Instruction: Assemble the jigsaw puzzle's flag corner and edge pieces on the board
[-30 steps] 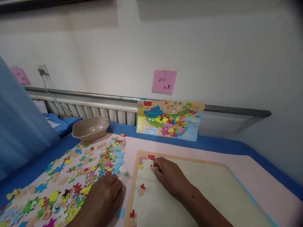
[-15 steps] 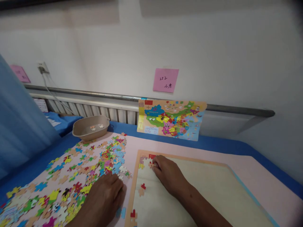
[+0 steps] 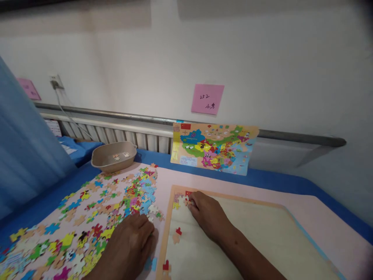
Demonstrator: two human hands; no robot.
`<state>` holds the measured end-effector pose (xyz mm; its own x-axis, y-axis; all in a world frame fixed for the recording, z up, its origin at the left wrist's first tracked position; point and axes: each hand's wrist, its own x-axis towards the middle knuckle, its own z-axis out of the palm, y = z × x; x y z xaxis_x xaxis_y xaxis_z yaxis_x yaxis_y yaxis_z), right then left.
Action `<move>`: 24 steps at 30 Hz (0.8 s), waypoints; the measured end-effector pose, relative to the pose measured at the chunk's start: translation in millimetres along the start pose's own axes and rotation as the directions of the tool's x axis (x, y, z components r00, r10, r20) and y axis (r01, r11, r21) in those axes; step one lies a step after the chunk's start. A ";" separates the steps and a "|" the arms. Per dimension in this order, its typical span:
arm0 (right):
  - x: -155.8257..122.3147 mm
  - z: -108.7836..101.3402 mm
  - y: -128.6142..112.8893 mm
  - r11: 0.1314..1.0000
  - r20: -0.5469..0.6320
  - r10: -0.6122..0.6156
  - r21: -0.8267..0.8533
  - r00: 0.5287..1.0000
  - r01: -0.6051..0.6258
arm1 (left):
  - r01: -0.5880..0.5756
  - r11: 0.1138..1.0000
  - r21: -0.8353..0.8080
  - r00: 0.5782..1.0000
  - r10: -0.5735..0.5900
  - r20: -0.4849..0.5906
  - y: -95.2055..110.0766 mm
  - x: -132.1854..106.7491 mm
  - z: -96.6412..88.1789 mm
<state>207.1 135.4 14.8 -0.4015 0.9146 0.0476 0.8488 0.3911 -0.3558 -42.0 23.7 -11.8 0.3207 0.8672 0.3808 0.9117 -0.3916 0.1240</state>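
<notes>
My right hand (image 3: 208, 212) is at the upper left corner of a puzzle board (image 3: 233, 233), its fingers pinched on a peach-coloured jigsaw piece (image 3: 188, 202) by the red corner pieces. The fingers partly cover that piece. A few pieces are joined along this corner, one of them yellow (image 3: 176, 205). Lower on the board lies a red and peach piece (image 3: 177, 235). My left hand (image 3: 131, 241) rests left of the board, beside the loose jigsaw pieces (image 3: 96, 206). Its fingers are curled under, and whether they hold anything is hidden.
A beige basin (image 3: 113, 163) with several pieces stands at the back left. A printed map picture (image 3: 215, 147) leans upright against the wall behind the board. A blue curtain (image 3: 26, 144) hangs at the left. A metal rail (image 3: 303, 138) runs along the wall.
The view has turned slightly left, so everything sits a little further right in it. Both hands keep nearly the same positions, the right still at the corner pieces.
</notes>
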 end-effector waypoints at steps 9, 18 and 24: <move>-0.9 0.4 0.3 1.000 0.010 0.000 0.016 1.000 0.000 | 0.007 1.000 0.009 1.000 -0.007 -0.010 1.7 2.0 -3.8; 0.2 -0.2 0.6 1.000 0.007 0.013 0.019 1.000 -0.013 | -0.003 1.000 0.001 1.000 0.003 -0.024 0.8 1.2 -3.5; -2.3 -2.2 1.6 1.000 0.027 0.020 0.016 0.999 -0.020 | -0.001 1.000 -0.008 1.000 0.001 -0.021 -1.9 0.2 -2.5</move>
<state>210.2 134.1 16.2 -0.3938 0.9191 0.0152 0.8510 0.3708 -0.3719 -44.4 23.8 -9.7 0.3162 0.8601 0.4002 0.9092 -0.3952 0.1311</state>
